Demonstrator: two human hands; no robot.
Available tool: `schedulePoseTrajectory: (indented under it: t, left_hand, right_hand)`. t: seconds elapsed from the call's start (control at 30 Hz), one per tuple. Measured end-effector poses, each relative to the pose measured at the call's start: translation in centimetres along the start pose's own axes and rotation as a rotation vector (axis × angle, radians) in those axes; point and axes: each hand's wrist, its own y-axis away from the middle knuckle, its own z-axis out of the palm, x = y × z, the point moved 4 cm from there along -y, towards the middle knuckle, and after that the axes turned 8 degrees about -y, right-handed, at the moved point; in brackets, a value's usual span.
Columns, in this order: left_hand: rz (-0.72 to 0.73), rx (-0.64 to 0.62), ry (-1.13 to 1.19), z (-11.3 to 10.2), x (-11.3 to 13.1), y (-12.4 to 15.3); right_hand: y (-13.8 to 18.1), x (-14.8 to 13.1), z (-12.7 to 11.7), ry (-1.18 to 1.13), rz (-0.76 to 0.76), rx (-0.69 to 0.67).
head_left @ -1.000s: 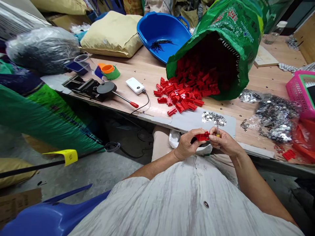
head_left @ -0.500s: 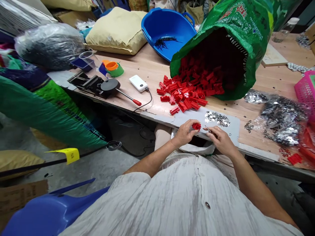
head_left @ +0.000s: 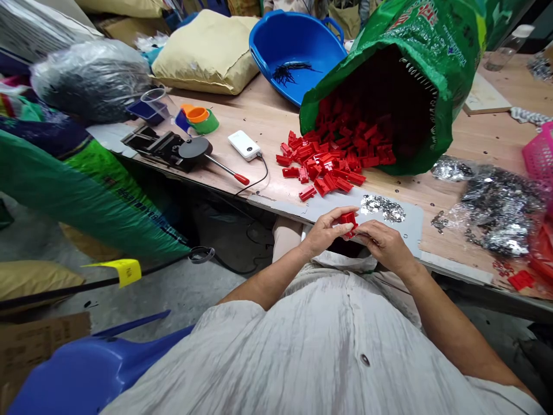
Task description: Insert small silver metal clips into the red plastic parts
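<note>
In the lower middle of the frame the two hands meet just in front of the near edge of the surface [head_left: 259, 121]. The left hand [head_left: 325, 233] is curled around a small red plastic piece [head_left: 348, 220], with thumb and fingers closed on its left side. The right hand [head_left: 385, 245] is closed narrow too, and its fingertips press on the right side of the same piece. I cannot tell if there is something more between these fingers.

Just above the hands, on a grey board [head_left: 408, 227], lies a little heap of silvery metal bits [head_left: 382, 207]. Further up is a pile of red pieces [head_left: 330, 164], which spills out from the open mouth of a green sack [head_left: 415, 57] lying on its side. A blue basin [head_left: 294, 46] stands in the upper middle. A white power bank [head_left: 244, 144] with a cable lies left of the pile. At the right edge there is a clear bag of metal parts [head_left: 496, 204].
</note>
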Motion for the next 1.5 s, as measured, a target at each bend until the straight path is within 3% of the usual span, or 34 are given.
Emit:
schedulePoseTrajectory:
  t: [0.3, 0.57, 0.83, 0.97, 1.3, 1.5]
  left_hand:
    - [-0.023, 0.015, 0.059, 0.2, 0.2, 0.2]
    - [-0.01, -0.015, 0.065, 0.4, 0.0, 0.3]
    - [-0.044, 0.013, 0.103, 0.4, -0.4, 0.2]
    - [-0.016, -0.002, 0.063, 0.5, -0.1, 0.4]
    - [0.072, 0.0, 0.119, 0.8, -0.3, 0.6]
    - [0.121, 0.007, 0.13, 1.1, -0.5, 0.6]
  right_hand:
    - [-0.1, -0.9, -0.3, 0.035, -0.065, 0.062]
    - [0.5, -0.2, -0.1, 0.019, 0.096, -0.032]
    - [0.7, -0.7, 0.0, 0.104, 0.036, -0.031]
    - [0.4, -0.9, -0.2, 0.033, 0.042, -0.044]
    - [1.2, 0.7, -0.5, -0.344, 0.49, 0.156]
    - [1.7, 1.2, 0.1, -0.457, 0.565, 0.172]
